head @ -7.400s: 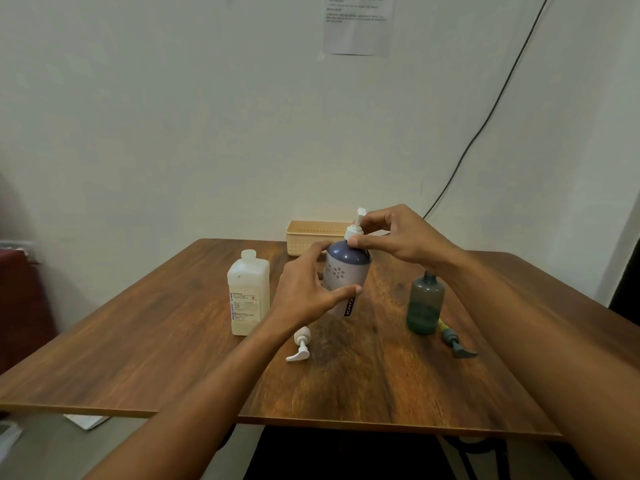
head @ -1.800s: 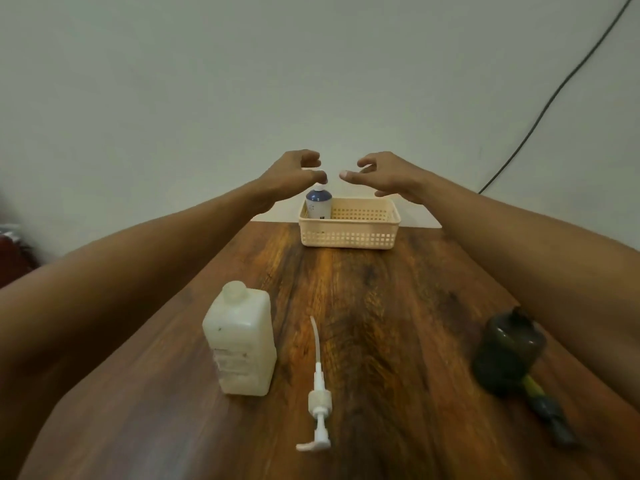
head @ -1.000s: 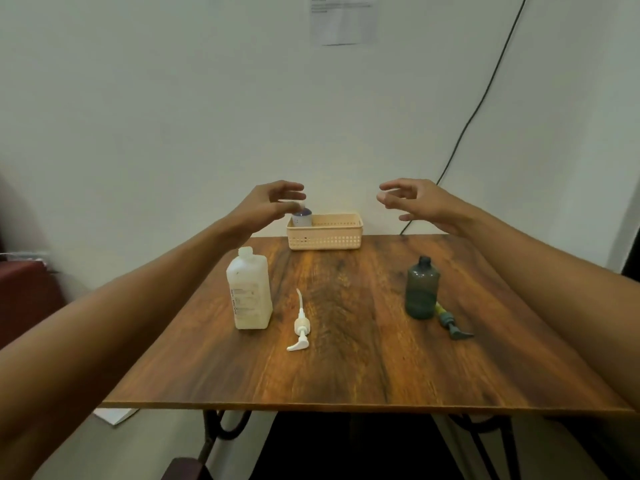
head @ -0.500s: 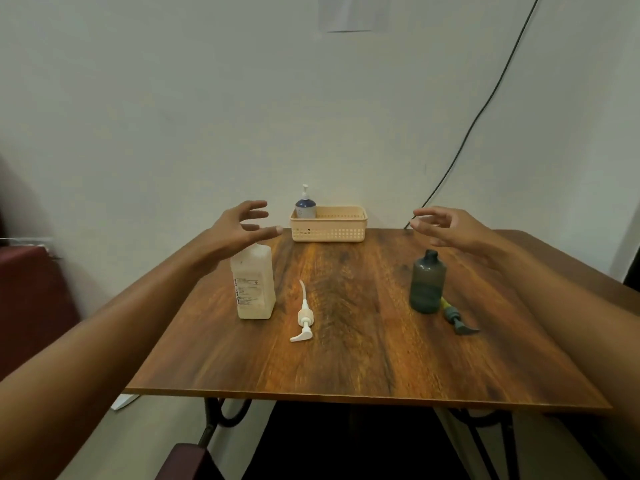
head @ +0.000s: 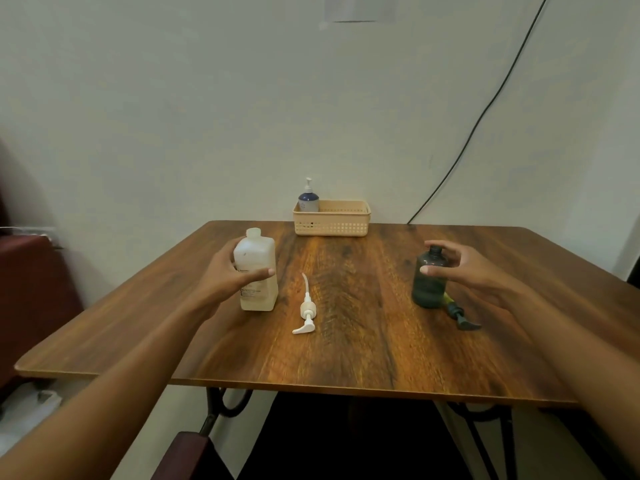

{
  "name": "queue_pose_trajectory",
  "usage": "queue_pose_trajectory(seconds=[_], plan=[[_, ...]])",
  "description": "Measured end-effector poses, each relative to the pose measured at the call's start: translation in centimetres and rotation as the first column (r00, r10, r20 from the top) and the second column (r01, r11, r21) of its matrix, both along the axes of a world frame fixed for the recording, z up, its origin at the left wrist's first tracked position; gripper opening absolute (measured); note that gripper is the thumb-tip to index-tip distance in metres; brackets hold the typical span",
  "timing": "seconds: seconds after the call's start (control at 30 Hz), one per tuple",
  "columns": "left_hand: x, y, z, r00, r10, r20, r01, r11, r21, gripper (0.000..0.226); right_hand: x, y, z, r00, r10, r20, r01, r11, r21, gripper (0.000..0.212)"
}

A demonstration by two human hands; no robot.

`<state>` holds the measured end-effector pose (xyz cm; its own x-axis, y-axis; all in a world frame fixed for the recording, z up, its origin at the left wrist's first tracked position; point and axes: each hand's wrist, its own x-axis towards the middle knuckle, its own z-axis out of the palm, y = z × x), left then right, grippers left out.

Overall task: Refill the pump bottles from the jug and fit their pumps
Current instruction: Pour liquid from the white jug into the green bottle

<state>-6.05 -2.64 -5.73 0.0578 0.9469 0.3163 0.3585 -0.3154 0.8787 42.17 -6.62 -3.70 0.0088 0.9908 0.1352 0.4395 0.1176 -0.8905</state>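
A white translucent jug without a cap stands on the left of the wooden table. My left hand wraps it, thumb across its front and fingers behind. A dark green bottle with an open neck stands on the right. My right hand hovers around its top with fingers spread and the thumb tip at its shoulder. A white pump lies flat between jug and bottle. A dark pump with a yellow-green tube lies just right of the green bottle.
A beige basket sits at the table's far edge against the wall, with a blue pump bottle standing in its left end. A black cable runs down the wall. A dark red chair stands at the near edge.
Both hands drew back from the basket, leaving the blue bottle in it, and came down. The left now holds the jug; the right has reached the green bottle.
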Motion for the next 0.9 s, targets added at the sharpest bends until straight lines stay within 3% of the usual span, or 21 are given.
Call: queue_pose_trajectory(seconds=[0.07,0.2,0.33,0.47,0.67,0.9], plan=[[0.1,0.1,-0.8,1.0,0.008,0.006,-0.008,1.0,-0.027,0.095,0.0,-0.2,-0.7,0.998,0.017,-0.062,-0.016,1.0,0.017,0.077],[0.4,0.2,-1.9,0.999,0.037,-0.01,-0.037,0.998,-0.05,0.09,0.4,-0.4,-1.8,0.995,-0.01,-0.102,0.01,1.0,0.002,0.095],[0.5,-0.1,-2.2,0.996,0.087,-0.024,-0.087,0.996,0.0,0.099,0.4,-0.6,-2.9,0.983,-0.066,-0.17,0.069,0.998,0.009,0.086],[0.7,-0.1,-2.1,0.994,0.102,-0.037,-0.101,0.994,0.033,0.097,-0.2,-0.7,-3.0,0.968,-0.116,-0.221,0.14,0.986,0.094,0.082],[2.7,-0.3,0.7,0.997,0.079,0.0,-0.078,0.99,0.113,0.089,-2.5,-0.6,0.2,0.95,-0.03,-0.31,0.098,0.974,0.206,0.075],[6.4,-1.7,5.3,1.0,0.005,0.008,-0.007,0.96,0.281,0.084,-6.4,-0.7,5.6,0.989,0.013,-0.146,0.04,0.935,0.353,0.085]])
